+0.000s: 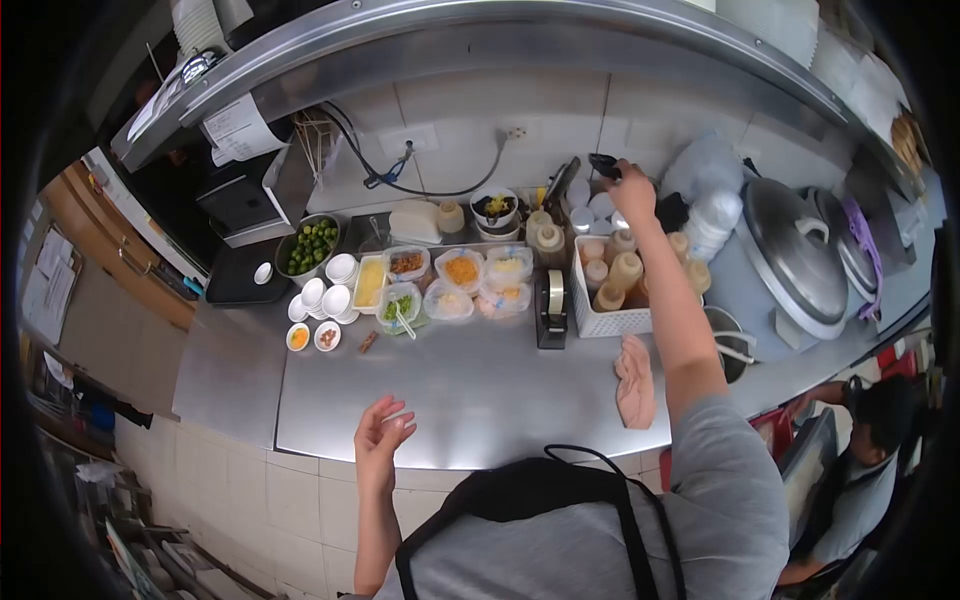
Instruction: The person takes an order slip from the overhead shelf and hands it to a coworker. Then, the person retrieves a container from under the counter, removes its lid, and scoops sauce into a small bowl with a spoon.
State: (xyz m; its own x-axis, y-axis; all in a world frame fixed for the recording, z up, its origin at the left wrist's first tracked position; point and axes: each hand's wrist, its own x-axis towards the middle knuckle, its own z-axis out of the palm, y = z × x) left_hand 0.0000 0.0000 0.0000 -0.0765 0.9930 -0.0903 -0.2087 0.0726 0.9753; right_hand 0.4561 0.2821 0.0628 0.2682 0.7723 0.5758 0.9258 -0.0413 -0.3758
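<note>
**Reaching to the back of the surface for a dark utensil**

The right hand (pixel 632 190) stretches far across the steel surface (pixel 480 400), past the white basket (pixel 600 320) of squeeze bottles (pixel 625 268), and its fingers are closed around a small dark utensil (pixel 604 163) held up near the back wall. To do this well, I judge the arm should stay high over the bottle tops so a sleeve or wrist does not knock one over, and the utensil should be lifted straight up before it is drawn back. The left hand (pixel 380 432) hovers near the front edge of the surface, fingers loosely apart and curled, holding nothing. A pink cloth (pixel 635 380) lies under the reaching arm, and a tape dispenser (pixel 551 308) stands just left of the basket.
</note>
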